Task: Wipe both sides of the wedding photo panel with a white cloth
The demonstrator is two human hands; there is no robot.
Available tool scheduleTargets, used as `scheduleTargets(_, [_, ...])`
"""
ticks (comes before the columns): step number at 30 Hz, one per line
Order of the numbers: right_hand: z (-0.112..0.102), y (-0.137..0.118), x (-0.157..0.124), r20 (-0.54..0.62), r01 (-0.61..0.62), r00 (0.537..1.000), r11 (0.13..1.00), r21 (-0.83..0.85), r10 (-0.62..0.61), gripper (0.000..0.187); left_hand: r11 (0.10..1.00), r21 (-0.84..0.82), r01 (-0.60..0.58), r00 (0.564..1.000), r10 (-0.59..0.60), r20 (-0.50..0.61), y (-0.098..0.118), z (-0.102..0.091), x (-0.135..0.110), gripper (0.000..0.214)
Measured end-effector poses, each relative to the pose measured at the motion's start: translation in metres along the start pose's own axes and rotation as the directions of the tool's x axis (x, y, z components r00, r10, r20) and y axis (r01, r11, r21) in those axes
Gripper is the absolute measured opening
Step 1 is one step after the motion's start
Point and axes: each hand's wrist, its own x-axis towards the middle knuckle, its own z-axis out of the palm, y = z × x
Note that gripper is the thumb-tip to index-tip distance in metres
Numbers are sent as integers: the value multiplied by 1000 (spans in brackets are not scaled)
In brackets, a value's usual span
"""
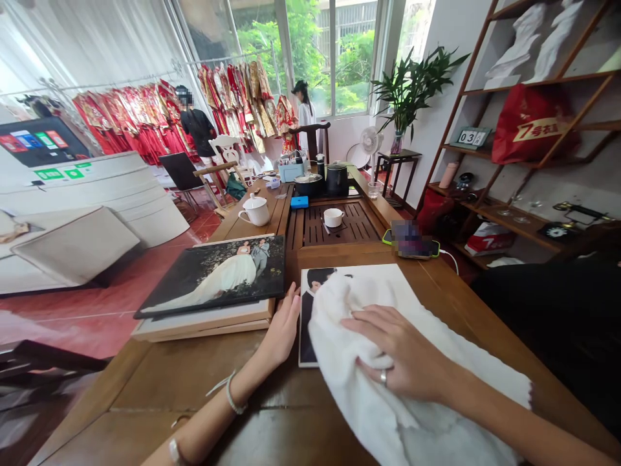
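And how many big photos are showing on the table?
2: one wedding photo atop the left stack, one photo panel partly under the white cloth. The stack may hide more.

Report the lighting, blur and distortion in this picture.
Head view: curtain pale and nearly washed out beside the bright window; head view: shelf tilted toward the right edge, probably lens stretch; head view: dark furniture at lower left smeared; head view: right hand and cloth fairly clear.

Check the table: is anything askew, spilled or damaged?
The top wedding photo panel lies slightly askew, its right edge jutting past the boards beneath. No spill or damage shows, though the white cloth hides much of the other photo.
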Motion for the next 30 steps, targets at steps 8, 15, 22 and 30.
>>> scheduleTargets(8, [-14, 66, -1, -182, -213, 963, 974, -70, 198, 38, 1000, 31, -2, 1000, 3, -12, 4, 0, -2, 68])
scheduleTargets(15, [-9, 88, 37, -186, -261, 955, 955, -143, 233, 38, 1000, 13, 4, 1000, -4, -10, 6, -1, -2, 66])
scheduleTargets(22, [5, 64, 73, -112, -193, 977, 974, -118, 180, 39, 1000, 17, 3, 1000, -3, -8, 4, -2, 2, 63])
scheduleTargets(30, [9, 19, 42, -23, 37, 999, 999, -8, -37, 44, 1000, 14, 27, 1000, -27, -13, 6, -1, 3, 67])
